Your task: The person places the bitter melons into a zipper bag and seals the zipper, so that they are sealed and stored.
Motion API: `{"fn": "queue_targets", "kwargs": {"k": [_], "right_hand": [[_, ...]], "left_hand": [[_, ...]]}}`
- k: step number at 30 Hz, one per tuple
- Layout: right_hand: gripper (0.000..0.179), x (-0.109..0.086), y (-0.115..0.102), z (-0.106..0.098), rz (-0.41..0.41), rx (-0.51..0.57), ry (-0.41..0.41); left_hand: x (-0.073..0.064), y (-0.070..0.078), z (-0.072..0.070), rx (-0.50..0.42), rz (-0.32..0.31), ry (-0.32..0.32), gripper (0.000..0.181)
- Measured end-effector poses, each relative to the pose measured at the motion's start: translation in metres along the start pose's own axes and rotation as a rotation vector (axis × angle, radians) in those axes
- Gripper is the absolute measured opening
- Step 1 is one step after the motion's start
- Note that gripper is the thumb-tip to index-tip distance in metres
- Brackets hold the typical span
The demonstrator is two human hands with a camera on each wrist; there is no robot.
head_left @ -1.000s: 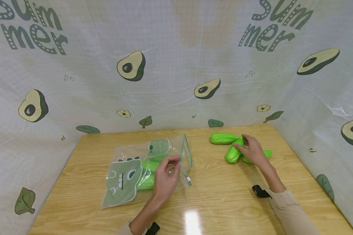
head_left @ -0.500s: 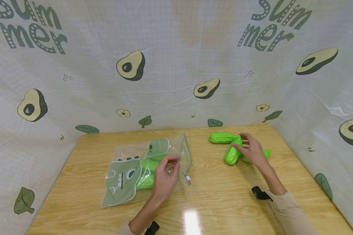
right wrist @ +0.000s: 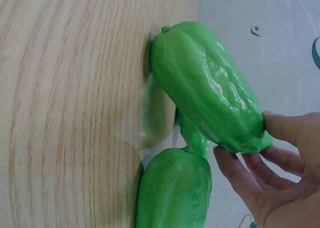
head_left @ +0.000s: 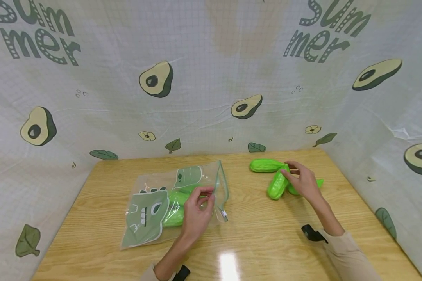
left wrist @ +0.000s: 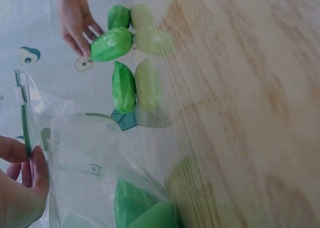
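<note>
My left hand (head_left: 198,210) pinches the green zip edge of a clear zip bag (head_left: 133,226) printed with a green dinosaur, its mouth facing right. Inside the bag are green gourds (left wrist: 131,204), partly hidden by the print and the hand. On the right, my right hand (head_left: 305,182) holds the far tapered end of a bright green ribbed gourd (head_left: 277,186) between thumb and fingers. In the right wrist view that gourd (right wrist: 205,83) leans with its stem end at the table. Two similar gourds lie close by: one behind (head_left: 265,165), one partly under the hand (head_left: 320,182).
The light wooden table (head_left: 246,242) ends at a white cloth backdrop (head_left: 197,125) with avocado prints, which also rises on both sides. A white zip slider (head_left: 224,214) sits at the bag's near corner. Each wrist carries a black strap device (head_left: 311,233).
The held gourd has shifted slightly, its near end swinging a little toward me and to the left. My right fingers have adjusted on its tip. The left hand and bag stay put.
</note>
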State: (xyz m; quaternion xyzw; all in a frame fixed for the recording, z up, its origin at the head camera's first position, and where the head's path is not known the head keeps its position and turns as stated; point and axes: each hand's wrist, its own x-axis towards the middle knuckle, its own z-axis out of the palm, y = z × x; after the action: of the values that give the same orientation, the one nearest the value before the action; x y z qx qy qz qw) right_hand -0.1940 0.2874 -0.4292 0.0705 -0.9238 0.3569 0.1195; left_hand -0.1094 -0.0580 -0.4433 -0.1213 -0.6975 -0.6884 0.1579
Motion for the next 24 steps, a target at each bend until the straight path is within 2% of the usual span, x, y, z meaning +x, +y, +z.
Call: {"fn": "queue_targets", "kwargs": {"k": [13,24], "right_hand": [[0.045,-0.0037,0.0012,-0.005,0.035,0.053,-0.026],[0.046,-0.007,0.0003,-0.0041,0.061,0.104,-0.017]], "left_hand": [[-0.0004,0.0003,0.0011,0.002,0.0,0.0,0.024],[-0.0004,-0.0003,0.0013,0.008,0.005,0.004,0.024]]}}
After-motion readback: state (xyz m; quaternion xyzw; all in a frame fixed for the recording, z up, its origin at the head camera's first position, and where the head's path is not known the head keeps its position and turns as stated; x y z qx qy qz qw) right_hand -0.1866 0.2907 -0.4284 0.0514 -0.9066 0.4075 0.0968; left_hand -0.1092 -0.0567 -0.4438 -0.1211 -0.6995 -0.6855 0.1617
